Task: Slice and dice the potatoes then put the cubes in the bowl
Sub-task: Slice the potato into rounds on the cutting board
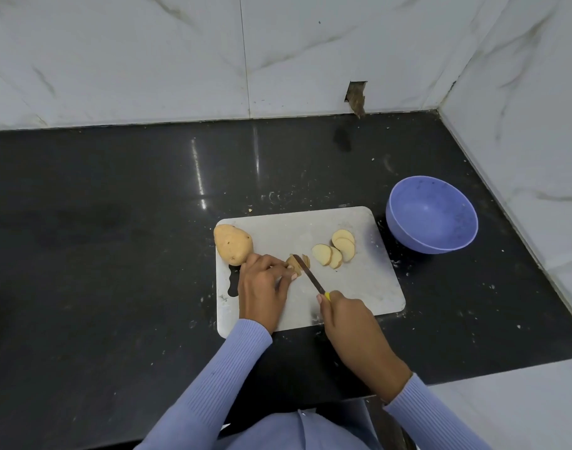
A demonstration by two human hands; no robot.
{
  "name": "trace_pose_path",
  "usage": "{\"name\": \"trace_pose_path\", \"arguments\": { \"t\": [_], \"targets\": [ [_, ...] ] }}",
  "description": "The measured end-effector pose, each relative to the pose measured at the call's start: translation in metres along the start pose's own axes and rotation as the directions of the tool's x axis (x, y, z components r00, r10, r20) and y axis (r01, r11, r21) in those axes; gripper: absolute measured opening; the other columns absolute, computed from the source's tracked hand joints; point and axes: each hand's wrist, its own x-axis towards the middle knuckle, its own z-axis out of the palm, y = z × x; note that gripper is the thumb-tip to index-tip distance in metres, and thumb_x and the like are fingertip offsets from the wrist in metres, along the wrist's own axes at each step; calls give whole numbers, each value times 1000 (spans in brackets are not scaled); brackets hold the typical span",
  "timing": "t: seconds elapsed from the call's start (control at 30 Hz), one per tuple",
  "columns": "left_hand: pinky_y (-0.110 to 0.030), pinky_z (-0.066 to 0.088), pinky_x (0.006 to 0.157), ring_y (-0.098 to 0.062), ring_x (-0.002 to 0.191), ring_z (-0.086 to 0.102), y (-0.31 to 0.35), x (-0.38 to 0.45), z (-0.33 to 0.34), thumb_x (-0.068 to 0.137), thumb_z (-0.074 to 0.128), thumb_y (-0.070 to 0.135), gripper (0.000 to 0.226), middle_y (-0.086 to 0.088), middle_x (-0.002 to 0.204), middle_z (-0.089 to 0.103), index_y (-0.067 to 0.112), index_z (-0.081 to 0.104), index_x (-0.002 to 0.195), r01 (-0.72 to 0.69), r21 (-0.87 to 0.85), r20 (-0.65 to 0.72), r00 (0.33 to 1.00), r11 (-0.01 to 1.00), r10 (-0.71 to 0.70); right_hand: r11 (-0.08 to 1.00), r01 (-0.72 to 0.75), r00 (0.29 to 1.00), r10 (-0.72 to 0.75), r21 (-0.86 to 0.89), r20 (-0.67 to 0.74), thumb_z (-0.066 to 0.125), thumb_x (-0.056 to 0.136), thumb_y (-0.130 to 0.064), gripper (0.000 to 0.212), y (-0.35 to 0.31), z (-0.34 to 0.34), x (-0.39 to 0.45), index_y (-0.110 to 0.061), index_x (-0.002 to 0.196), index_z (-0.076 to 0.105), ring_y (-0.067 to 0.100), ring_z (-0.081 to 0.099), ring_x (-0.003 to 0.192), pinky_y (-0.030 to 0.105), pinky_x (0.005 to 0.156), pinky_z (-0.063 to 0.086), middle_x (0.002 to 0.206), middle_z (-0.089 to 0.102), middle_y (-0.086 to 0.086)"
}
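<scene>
Flanking board: whole potato (left), bowl (right).

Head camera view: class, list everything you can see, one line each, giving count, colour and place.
whole potato: one, tan, board's far-left corner
potato piece: one, tan, being sliced mid-board
potato slices: about four, pale, right of the knife
knife: one, yellow handle, blade on the piece
cutting board: one, white, on the counter
bowl: one, lilac, right of the board
counter: one, black
left hand: holds the piece
right hand: grips the knife
</scene>
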Motion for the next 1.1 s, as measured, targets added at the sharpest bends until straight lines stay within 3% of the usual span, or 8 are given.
{"name": "trace_pose_path", "arguments": {
  "t": [0.23,0.33,0.53,0.73,0.9,1.1],
  "targets": [
    [-38,44,73,-19,76,52,-2,0,0,76,76,6,7,2,76,67,11,75,72,17,-51,17,1000,999,-16,991,-25,1000,25,-132,2,24,104,-36,34,-13,8,20,-12,107,49,13,47,70,24,56,31,83,49,0],
    [-33,40,74,-18,75,52,0,1,-1,75,77,7,8,3,74,66,13,74,71,31,-25,28,999,999,-30,987,-12,1000,13,-158,9,24,104,-35,33,-12,9,16,-12,107,48,14,47,70,24,61,34,83,48,-1],
    [-35,39,73,-18,73,51,0,1,-2,75,78,10,8,4,73,66,16,75,70,37,-27,22,999,999,-36,976,-43,998,53,-216,42,19,104,-38,35,12,7,-23,-15,106,45,10,37,59,24,60,30,70,38,-10],
    [-32,38,78,-17,78,52,0,-1,-4,72,81,13,5,4,79,69,14,76,72,56,-55,1,998,997,-56,998,-65,997,66,-24,33,25,103,-41,34,14,-5,-17,-19,85,44,7,46,60,23,59,40,69,48,-6],
    [-28,36,81,-18,80,54,-1,-2,-5,73,80,9,6,4,81,70,13,77,77,52,-42,-9,999,998,-53,1000,12,1000,-12,5,-1,25,103,-41,34,-3,-5,1,-18,91,48,9,50,65,23,62,41,72,50,-5],
    [-31,39,79,-19,80,54,-1,-2,-4,75,78,8,5,3,79,69,11,76,76,33,-17,11,999,999,-33,993,-21,999,25,-120,34,24,104,-37,36,-15,6,13,-14,109,50,12,50,72,23,64,37,85,52,-1]
  ]
}}
